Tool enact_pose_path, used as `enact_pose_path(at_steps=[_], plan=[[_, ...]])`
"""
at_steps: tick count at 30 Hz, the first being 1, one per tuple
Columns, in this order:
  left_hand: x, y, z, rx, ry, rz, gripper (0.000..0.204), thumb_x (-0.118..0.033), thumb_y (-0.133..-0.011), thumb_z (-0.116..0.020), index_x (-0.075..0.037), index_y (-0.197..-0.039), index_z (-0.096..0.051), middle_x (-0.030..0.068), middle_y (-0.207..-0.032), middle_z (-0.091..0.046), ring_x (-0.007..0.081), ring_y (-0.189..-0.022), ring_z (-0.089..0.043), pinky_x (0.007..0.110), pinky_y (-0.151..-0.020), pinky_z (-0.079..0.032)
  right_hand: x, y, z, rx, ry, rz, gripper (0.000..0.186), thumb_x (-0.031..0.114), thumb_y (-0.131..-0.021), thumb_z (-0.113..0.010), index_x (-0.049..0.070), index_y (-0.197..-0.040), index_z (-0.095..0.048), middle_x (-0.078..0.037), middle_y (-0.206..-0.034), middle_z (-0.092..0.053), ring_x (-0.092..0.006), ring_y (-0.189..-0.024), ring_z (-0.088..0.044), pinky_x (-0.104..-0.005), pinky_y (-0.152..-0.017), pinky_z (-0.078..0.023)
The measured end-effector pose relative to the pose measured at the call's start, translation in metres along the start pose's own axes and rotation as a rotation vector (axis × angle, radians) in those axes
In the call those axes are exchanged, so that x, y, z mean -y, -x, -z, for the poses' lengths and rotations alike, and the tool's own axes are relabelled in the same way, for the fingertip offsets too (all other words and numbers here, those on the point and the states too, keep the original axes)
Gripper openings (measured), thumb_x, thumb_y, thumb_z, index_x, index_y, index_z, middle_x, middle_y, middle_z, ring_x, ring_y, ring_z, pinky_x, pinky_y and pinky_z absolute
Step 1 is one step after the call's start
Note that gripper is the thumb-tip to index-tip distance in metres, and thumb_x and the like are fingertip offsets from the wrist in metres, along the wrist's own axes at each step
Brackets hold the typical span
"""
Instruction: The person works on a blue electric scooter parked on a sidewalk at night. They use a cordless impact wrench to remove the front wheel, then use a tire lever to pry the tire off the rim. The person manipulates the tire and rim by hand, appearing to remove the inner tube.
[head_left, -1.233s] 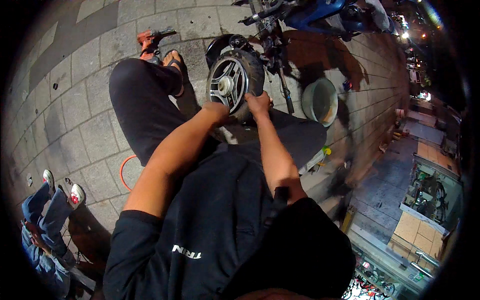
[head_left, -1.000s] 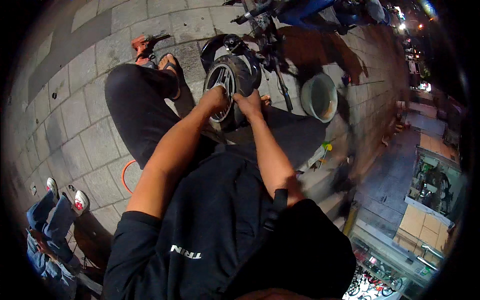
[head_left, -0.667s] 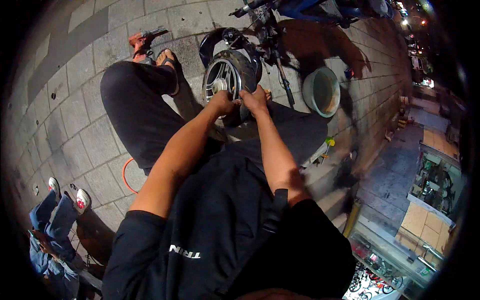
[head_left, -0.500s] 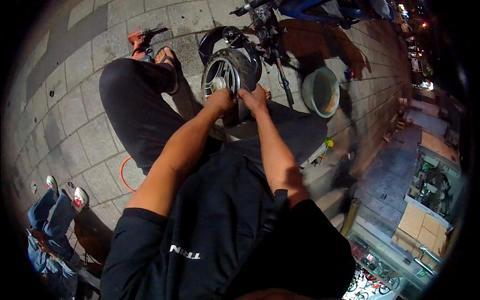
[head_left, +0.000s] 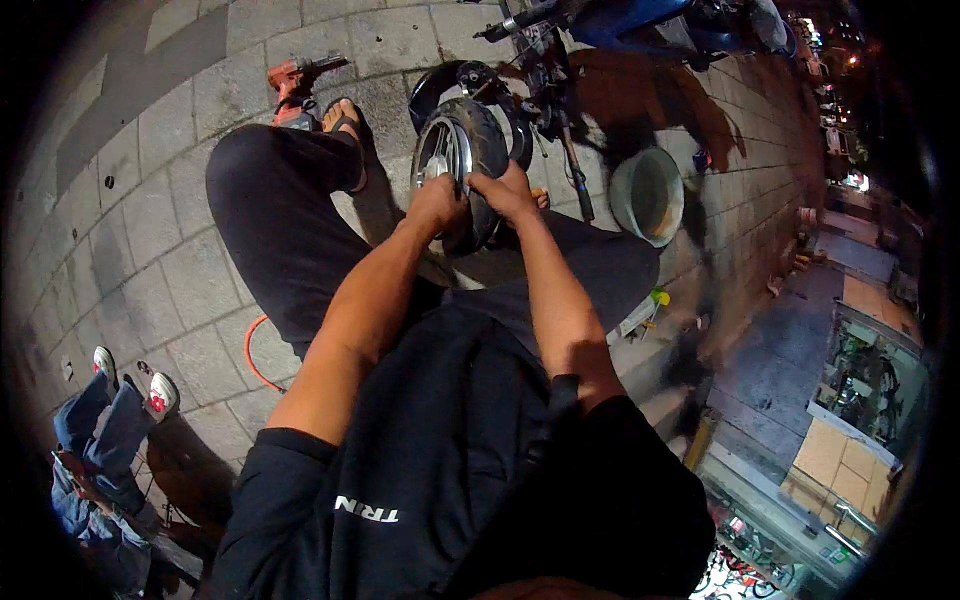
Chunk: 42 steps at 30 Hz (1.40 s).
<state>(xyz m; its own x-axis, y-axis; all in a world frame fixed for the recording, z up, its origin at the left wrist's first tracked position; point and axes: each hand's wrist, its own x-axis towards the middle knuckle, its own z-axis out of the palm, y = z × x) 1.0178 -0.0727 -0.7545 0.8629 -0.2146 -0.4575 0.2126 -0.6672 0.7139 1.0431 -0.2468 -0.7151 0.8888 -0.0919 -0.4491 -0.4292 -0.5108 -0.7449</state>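
A small wheel with a black tyre [head_left: 487, 138] and a silver spoked rim [head_left: 457, 143] stands between my knees. My left hand [head_left: 437, 204] is closed on its near left side, by the rim and the hub. My right hand [head_left: 507, 192] grips the tyre from the right, its thumb reaching to the rim edge. Both hands are close together, and the fingertips are mostly hidden. Behind the wheel curves a black fender [head_left: 428, 95], next to dark vehicle parts with a handlebar grip [head_left: 525, 20].
An orange power tool [head_left: 290, 82] lies on the paving by my left foot. To the right stands a round basin [head_left: 618, 195] with liquid in it. An orange hose [head_left: 250, 350] curves at my left. A person in jeans [head_left: 85, 415] is at the lower left, a glass display case [head_left: 780, 510] at the lower right.
The view has shifted slightly. The wheel is a little more tilted, with more of the tyre showing between my hands. Both hands keep hold of it.
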Motion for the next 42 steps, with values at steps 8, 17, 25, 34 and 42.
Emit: enact_pose_path(at_steps=[8, 17, 25, 34, 42], plan=[[-0.005, 0.004, 0.018, 0.049, 0.087, 0.051, 0.044, -0.037, -0.09, -0.064, 0.001, -0.113, -0.07, 0.0294, -0.112, -0.071, 0.0464, -0.106, -0.069, 0.052, -0.093, -0.054, 0.047, 0.023, -0.011, -0.104, 0.072, -0.145, 0.056, 0.027, -0.07, -0.081, -0.001, -0.117, -0.069, -0.018, -0.109, -0.075, -0.0321, -0.102, -0.072, -0.0405, -0.091, -0.054], [-0.014, -0.028, -0.036, 0.106, 0.258, 0.008, 0.049, -0.041, -0.091, -0.063, -0.002, -0.12, -0.069, 0.0291, -0.119, -0.07, 0.046, -0.114, -0.066, 0.05, -0.097, -0.052, -0.022, 0.008, -0.004, -0.277, 0.179, -0.26, 0.084, 0.03, -0.069, -0.082, -0.011, -0.136, -0.051, -0.031, -0.134, -0.061, -0.0427, -0.127, -0.059, -0.0459, -0.107, -0.047], [-0.044, -0.03, -0.058, 0.067, 0.031, -0.061, 0.04, -0.042, -0.098, -0.054, -0.007, -0.115, -0.063, 0.0263, -0.111, -0.071, 0.0457, -0.109, -0.066, 0.055, -0.095, -0.051, -0.013, -0.005, 0.023, -0.377, 0.453, -0.386, 0.088, 0.036, -0.065, -0.085, -0.014, -0.131, -0.055, -0.033, -0.136, -0.059, -0.0434, -0.129, -0.057, -0.0463, -0.111, -0.046], [-0.037, -0.034, -0.062, 0.049, 0.16, -0.139, 0.036, -0.039, -0.097, -0.06, -0.003, -0.102, -0.062, 0.0287, -0.099, -0.07, 0.0494, -0.098, -0.067, 0.056, -0.085, -0.052, -0.052, -0.019, 0.04, -0.282, 0.477, -0.228, 0.075, 0.029, -0.069, -0.082, -0.01, -0.13, -0.06, -0.028, -0.126, -0.068, -0.0407, -0.117, -0.067, -0.0437, -0.102, -0.052], [-0.038, -0.04, -0.044, 0.079, 0.215, -0.108, 0.039, -0.039, -0.097, -0.063, 0.0, -0.1, -0.065, 0.0263, -0.093, -0.07, 0.0481, -0.094, -0.067, 0.054, -0.082, -0.052, -0.029, -0.019, 0.054, -0.04, 0.18, -0.144, 0.088, 0.035, -0.072, -0.08, -0.015, -0.136, -0.048, -0.037, -0.136, -0.058, -0.0451, -0.128, -0.059, -0.047, -0.108, -0.047]])
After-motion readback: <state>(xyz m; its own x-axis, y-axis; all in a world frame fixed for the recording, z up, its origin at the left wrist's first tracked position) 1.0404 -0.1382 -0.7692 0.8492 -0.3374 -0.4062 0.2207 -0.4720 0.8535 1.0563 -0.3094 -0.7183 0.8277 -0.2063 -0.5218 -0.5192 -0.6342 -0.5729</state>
